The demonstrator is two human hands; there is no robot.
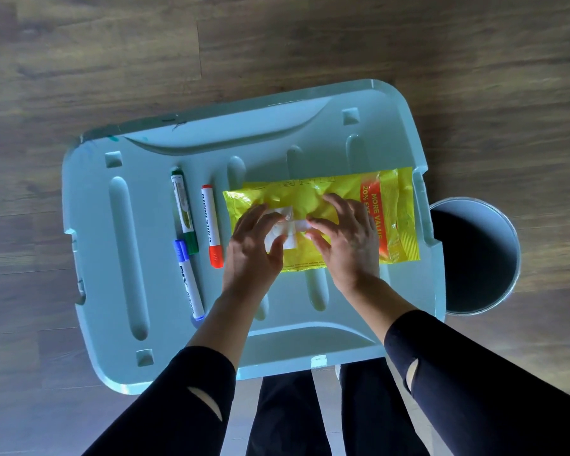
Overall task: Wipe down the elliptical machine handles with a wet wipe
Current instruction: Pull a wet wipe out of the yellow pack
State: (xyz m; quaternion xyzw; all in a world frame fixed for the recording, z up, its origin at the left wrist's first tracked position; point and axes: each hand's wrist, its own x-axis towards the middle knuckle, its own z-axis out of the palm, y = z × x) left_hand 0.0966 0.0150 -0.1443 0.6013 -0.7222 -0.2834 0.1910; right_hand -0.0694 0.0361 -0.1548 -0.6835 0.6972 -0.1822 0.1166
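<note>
A yellow wet-wipe pack (339,195) lies flat on a pale blue plastic bin lid (152,357). At the pack's middle, a white wipe and clear flap (285,227) stick up from the opening. My left hand (254,255) pinches the wipe at its left side. My right hand (346,238) rests on the pack, its thumb and forefinger pinching at the flap's right edge. No elliptical machine is in view.
Three markers lie on the lid left of the pack: green (183,210), orange-red (211,230) and blue (188,281). A round grey waste bin (477,255) stands open on the wooden floor (145,60) at the lid's right. My legs are below the lid.
</note>
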